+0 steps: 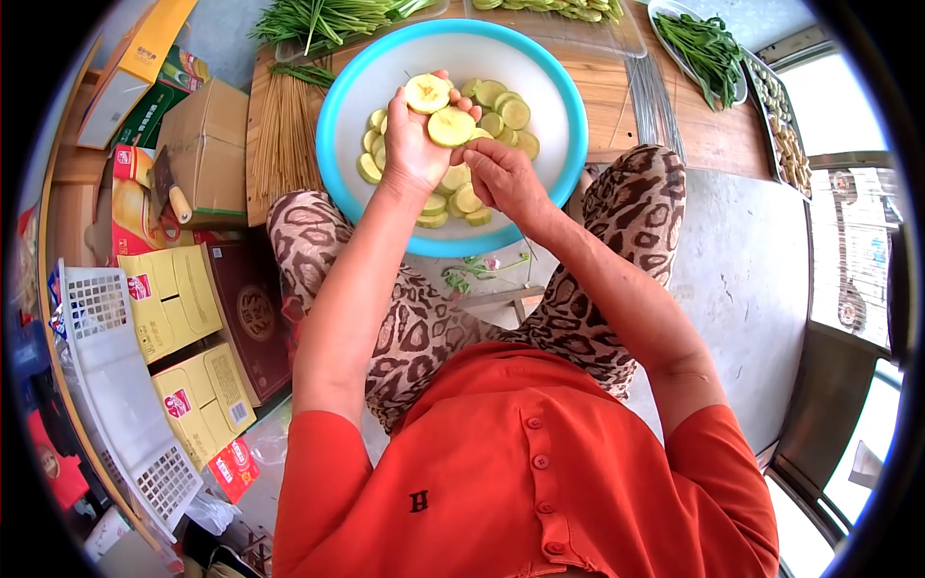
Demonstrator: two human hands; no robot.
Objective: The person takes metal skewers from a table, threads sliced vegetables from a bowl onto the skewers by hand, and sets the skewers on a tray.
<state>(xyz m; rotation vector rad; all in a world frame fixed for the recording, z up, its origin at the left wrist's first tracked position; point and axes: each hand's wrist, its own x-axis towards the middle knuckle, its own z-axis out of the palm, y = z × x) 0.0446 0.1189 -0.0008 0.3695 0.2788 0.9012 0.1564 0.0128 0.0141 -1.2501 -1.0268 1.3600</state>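
Observation:
My left hand (pixel 416 144) is palm up over the bowl, its fingers curled around two round zucchini slices (pixel 451 126). They sit in a row, one beyond the other. A thin line like a skewer tip pokes out past the far slice. My right hand (pixel 503 178) is closed in a pinch at the near slice, in line with that tip; the skewer's held end is hidden by the fingers. Below both hands stands a white bowl with a blue rim (pixel 575 125), with many loose zucchini slices (pixel 515 114) inside.
Bamboo skewers (pixel 281 135) lie left of the bowl, metal skewers (pixel 655 101) to its right. Chives (pixel 323 21), a plate of green leaves (pixel 699 53) and a tray of skewered food (pixel 782 130) line the table. Cardboard boxes (pixel 207 144) and a white basket (pixel 120 385) stand at left.

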